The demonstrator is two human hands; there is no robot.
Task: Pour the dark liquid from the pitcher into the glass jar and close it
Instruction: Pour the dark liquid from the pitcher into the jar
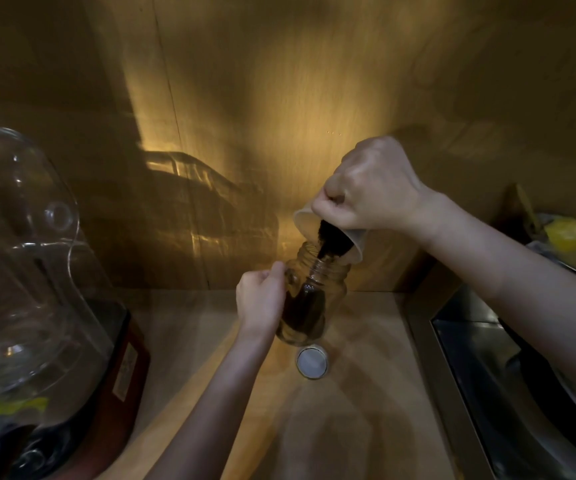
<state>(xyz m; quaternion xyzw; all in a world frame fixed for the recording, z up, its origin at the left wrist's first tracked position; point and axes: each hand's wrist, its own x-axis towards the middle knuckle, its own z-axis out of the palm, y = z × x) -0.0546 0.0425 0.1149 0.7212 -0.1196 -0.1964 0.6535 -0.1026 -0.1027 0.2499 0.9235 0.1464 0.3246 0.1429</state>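
Note:
A clear glass jar (328,289) stands on the wooden counter (359,410), partly filled with dark liquid. My left hand (260,299) grips its left side. My right hand (373,188) holds a pale plastic pitcher (350,242) tipped steeply over the jar's mouth. A stream of dark liquid (324,249) runs from the pitcher into the jar. The jar's round lid (311,362) lies flat on the counter just in front of the jar, inner side up.
A blender with a large clear cover (19,258) on a red base (123,368) fills the left side. A steel sink (508,375) lies to the right, with a dish and something yellow (570,237) behind it. A wooden wall (279,98) backs the counter.

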